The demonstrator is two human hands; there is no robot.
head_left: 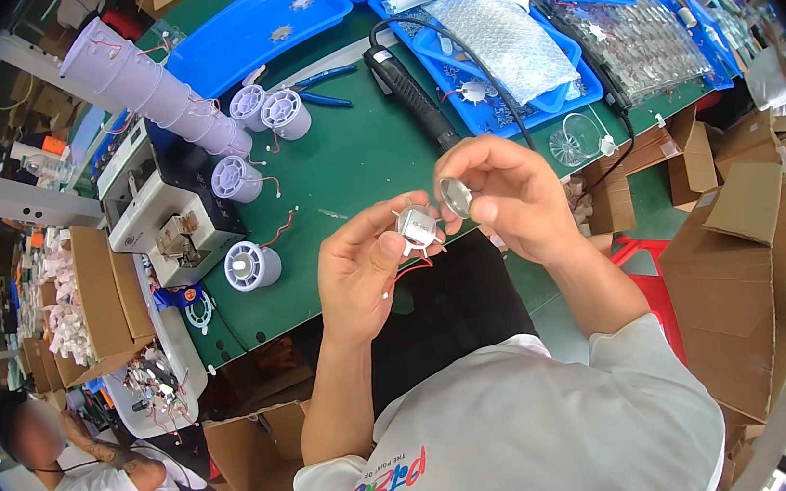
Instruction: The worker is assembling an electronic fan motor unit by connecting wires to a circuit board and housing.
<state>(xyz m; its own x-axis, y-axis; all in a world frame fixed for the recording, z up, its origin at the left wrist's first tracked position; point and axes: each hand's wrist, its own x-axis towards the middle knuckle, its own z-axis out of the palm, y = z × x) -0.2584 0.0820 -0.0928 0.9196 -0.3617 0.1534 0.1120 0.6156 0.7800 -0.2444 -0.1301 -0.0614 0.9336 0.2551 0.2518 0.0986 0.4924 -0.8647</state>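
In front of my body, above the near edge of the green table, my left hand (355, 267) pinches a small white spoked part (417, 227) that looks like a little motor, its red wires hanging below. My right hand (518, 194) grips a shallow round metal cap (455, 198) between thumb and fingers, just right of the spoked part. The two pieces are apart. Left of my hands stands a white cylindrical housing (253, 265) with a spoked hub and a red wire. Similar housings (285, 114) stand farther back.
A black-handled power screwdriver (410, 98) with a cable lies beyond my hands, by blue pliers (325, 88). Blue trays (257, 30) line the back; one holds bubble wrap (500, 39). A white machine (174, 212) stands left. Cardboard boxes (721, 276) flank me; a person (113, 471) sits lower left.
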